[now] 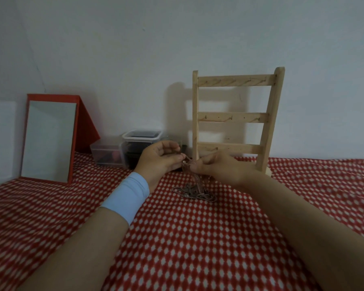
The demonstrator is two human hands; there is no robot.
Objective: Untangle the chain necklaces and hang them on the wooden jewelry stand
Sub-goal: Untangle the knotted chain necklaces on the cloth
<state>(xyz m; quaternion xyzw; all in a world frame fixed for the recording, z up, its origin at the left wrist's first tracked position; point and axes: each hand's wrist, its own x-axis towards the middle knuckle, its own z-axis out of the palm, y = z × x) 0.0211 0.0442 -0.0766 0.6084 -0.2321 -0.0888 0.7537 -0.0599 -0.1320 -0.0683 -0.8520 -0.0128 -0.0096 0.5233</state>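
Necklace tangle, one, pinched by left hand and right hand; wooden stand, one, three rungs.

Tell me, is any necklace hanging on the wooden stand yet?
No: the wooden stand has bare hooks; the chain necklaces lie bunched on the cloth, pinched up between the left hand and right hand.
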